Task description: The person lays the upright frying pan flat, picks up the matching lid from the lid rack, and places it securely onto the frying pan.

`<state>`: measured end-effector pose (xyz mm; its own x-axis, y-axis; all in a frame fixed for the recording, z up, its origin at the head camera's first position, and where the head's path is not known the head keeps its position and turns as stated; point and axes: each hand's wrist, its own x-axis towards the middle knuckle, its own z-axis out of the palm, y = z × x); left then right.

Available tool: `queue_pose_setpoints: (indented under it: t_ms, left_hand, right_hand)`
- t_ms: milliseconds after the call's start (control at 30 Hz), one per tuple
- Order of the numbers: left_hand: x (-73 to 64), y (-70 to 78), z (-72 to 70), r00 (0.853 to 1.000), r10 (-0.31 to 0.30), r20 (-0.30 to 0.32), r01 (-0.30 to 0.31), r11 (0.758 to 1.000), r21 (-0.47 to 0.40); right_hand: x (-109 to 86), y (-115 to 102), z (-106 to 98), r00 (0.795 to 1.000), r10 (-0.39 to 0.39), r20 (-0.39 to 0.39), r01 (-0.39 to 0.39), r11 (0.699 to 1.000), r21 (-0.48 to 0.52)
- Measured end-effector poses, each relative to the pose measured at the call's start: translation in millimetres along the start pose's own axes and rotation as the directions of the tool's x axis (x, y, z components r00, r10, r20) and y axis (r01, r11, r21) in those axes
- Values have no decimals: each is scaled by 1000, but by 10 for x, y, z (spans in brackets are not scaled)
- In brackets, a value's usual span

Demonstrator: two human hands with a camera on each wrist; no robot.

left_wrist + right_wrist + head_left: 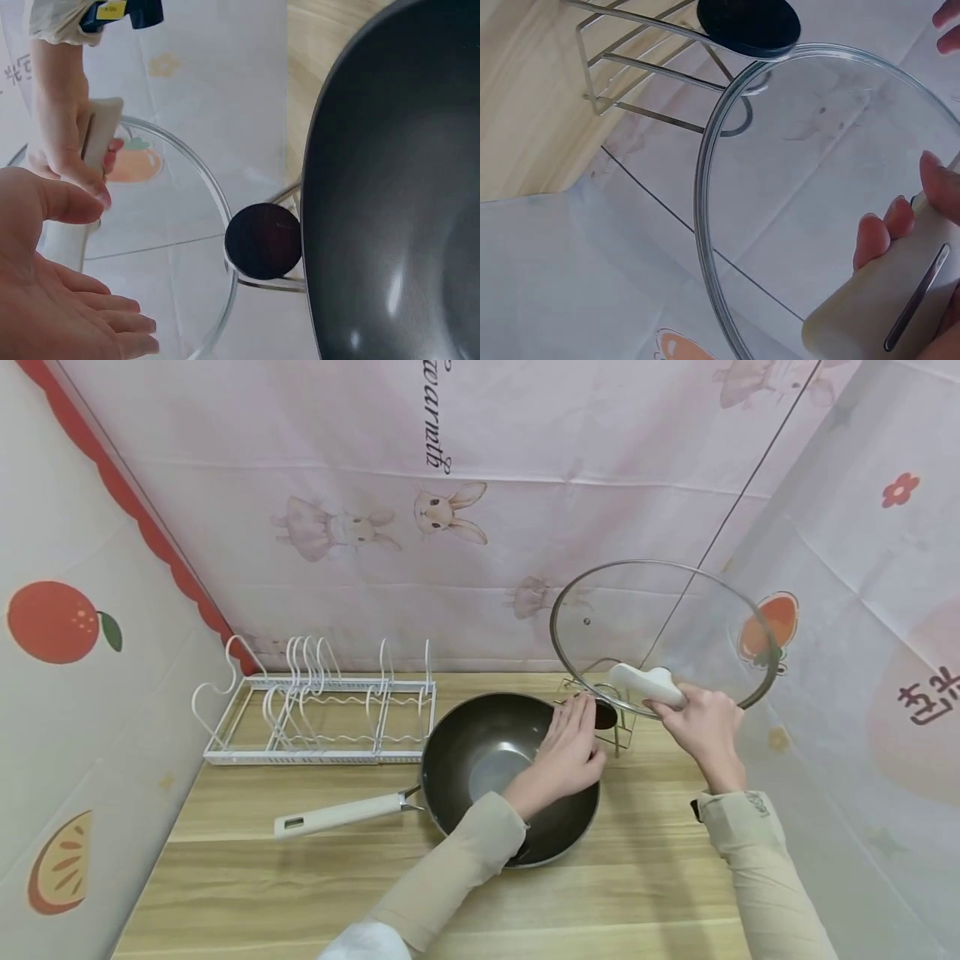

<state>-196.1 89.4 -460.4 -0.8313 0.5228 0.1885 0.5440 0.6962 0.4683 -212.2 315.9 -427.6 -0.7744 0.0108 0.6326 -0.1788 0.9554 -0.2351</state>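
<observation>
My right hand (703, 722) grips the pale handle (648, 683) of a large glass lid (637, 618), which stands tilted up at the right. In the right wrist view the lid's metal rim (703, 202) overlaps a small wire stand (656, 69) with a black disc (750, 24) on it. My left hand (566, 756) reaches across a dark wok (450, 743), fingers extended toward the stand. Seen in the left wrist view, the palm (52, 300) faces the lid and holds nothing. The wok's long cream handle (341, 814) points left.
A white wire rack (315, 758) with upright looped dividers is at the back left of the wooden table (247, 877). Printed cloth walls (360, 435) enclose the back and both sides.
</observation>
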Motion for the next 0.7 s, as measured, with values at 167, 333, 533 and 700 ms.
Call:
queue_pose_setpoints:
  t_ms: [167,333,533,700]
  left_hand:
    - [-114,-61,-14,998,46,-50,-40,994,104]
    - [-240,-118,-29,993,86,-76,-71,982,173]
    - [-434,-213,-107,987,103,-125,-75,974,214]
    - [-665,-388,-181,985,97,-146,-65,975,211]
  right_hand:
    - [10,-40,-113,1000,22,14,-22,1000,-1]
    - [1,-71,-216,1000,22,10,-22,1000,-4]
    - [-33,-128,-339,999,39,32,-38,999,-14]
    - [-92,-178,-429,1000,2,-3,-2,1000,-15]
